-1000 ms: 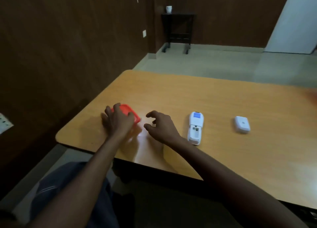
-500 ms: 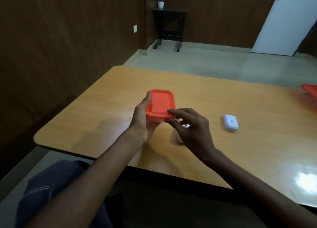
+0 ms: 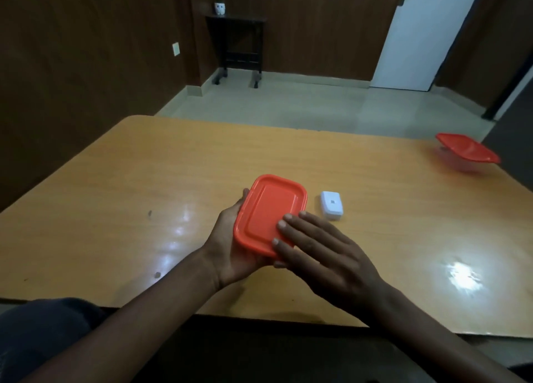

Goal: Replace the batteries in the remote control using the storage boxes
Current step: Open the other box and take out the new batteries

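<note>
Held above the tabletop (image 3: 144,180) near its front edge: a red-lidded storage box (image 3: 269,214), lid on, tilted a little toward the camera. Cradled from the left and beneath by the left hand (image 3: 230,247), thumb along the lid's left rim, fingers curled under and mostly hidden. Laid flat across the lid's near right corner: the right hand (image 3: 326,255), fingers (image 3: 291,227) straight and close together, tips pressing on the red surface, nothing gripped. Both hands thus together on the one box. Just right of the box, resting on the wood and apart from both hands: a small white rectangular piece (image 3: 331,205) with a dark mark on its top, too small to identify for certain. Far off at the right edge of the tabletop: a second storage box (image 3: 465,152), clear body, red lid closed. No remote control in sight, possibly hidden behind the hands. Beyond, on the tiled floor: a dark side table (image 3: 239,45) against the wooden wall, and a white door (image 3: 427,33).
</note>
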Motion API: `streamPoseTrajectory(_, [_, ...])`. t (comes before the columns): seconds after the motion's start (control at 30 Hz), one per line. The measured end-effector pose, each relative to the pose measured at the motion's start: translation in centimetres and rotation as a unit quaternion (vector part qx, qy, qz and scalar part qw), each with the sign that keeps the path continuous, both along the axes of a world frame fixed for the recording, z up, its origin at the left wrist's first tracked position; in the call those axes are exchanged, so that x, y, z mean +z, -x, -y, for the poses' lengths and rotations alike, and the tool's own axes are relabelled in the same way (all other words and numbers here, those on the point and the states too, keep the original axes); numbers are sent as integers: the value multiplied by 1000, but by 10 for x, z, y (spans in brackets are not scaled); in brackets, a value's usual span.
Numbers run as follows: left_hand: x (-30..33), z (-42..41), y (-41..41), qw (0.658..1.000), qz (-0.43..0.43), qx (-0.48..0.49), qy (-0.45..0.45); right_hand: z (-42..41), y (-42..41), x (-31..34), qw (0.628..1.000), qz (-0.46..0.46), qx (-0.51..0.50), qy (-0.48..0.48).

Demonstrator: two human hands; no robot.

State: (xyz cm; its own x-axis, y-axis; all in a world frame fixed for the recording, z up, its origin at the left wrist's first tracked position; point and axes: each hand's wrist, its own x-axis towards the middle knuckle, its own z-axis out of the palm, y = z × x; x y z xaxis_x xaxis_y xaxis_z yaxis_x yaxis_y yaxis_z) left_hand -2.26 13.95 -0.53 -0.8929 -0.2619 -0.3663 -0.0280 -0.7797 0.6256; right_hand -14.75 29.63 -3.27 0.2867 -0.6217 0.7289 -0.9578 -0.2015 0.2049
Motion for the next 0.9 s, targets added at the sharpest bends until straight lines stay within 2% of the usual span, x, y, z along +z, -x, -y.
streamPoseTrajectory(0.33, [1, -12, 3, 999, -21, -1, -25, -6, -3, 9, 999, -25, -15, 28])
streamPoseTrajectory(0.77, [4, -13, 1, 999, -24, -9, -30, -1, -2, 15, 999, -11, -9, 35])
streamPoseTrajectory(0.9, [3, -15, -1, 999, -6, -19, 44, 0, 1, 29, 993, 77, -9, 85])
